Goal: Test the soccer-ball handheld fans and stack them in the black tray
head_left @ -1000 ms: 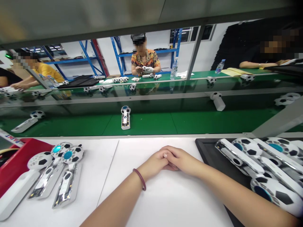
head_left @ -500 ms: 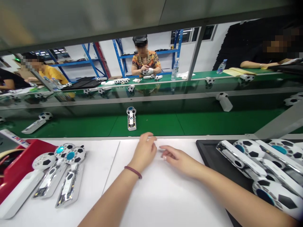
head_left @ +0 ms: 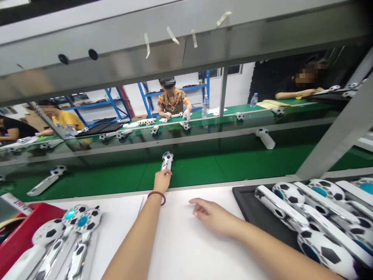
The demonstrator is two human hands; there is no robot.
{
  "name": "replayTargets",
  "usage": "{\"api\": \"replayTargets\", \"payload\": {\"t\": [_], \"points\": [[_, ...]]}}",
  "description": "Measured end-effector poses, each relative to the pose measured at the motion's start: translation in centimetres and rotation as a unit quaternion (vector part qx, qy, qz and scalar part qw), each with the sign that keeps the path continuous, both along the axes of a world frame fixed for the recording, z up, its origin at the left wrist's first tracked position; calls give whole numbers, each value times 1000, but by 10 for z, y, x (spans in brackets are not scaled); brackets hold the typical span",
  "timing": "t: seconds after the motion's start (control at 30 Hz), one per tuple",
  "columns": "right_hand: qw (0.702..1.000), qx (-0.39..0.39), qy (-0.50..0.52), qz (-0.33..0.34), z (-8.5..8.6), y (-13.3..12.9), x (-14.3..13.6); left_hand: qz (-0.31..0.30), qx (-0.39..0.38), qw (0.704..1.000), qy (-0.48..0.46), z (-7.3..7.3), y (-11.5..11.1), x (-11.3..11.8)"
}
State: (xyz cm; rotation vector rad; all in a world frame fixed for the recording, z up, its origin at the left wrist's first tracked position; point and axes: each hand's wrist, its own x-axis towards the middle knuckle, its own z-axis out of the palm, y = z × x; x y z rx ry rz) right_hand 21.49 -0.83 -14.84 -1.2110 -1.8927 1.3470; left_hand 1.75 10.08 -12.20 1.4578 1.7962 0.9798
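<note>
My left hand (head_left: 163, 181), a dark red band on its wrist, reaches over the far edge of the white work surface. Its fingers are closed on the handle end of a soccer-ball-headed handheld device (head_left: 168, 157) that lies on the green belt. The fingertips cover the lower part of that handle. Over the white surface hovers my right hand (head_left: 208, 214), empty, its index finger stretched out and the others loosely curled. Nearest to it on the right is a black tray (head_left: 247, 202) holding several of these devices (head_left: 323, 249).
Left, several similar devices (head_left: 83, 221) lie beside a red bin (head_left: 43, 217). More sit along the green belt (head_left: 201, 167). A grey post (head_left: 326, 136) rises at the right, under an overhead metal beam (head_left: 116, 62). A co-worker (head_left: 173, 99) handles devices across the line.
My left hand has moved forward from beside my right hand onto the device on the belt. The view has tilted upward. The co-worker opposite now reaches a gloved hand towards a device.
</note>
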Motion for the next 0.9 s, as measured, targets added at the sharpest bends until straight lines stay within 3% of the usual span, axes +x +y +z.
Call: {"api": "replayTargets", "payload": {"t": [0.13,0.23,0.37,0.5,0.63,0.9], "points": [[999,-22,33,-10,0,0,0,-70,-28,985,-158,7,-49,11],[995,-24,92,-27,1,1,0,-96,-37,969,-226,-3,-95,27],[977,-81,180,-76,4,6,1,-107,39,978,-176,-25,-136,45],[958,-102,230,-140,3,13,4,-202,135,969,-41,-31,-148,54],[947,-86,239,-196,5,14,6,-276,152,948,34,-25,-150,57],[947,-113,227,-196,16,13,7,-275,147,950,14,-30,-149,54]]}}
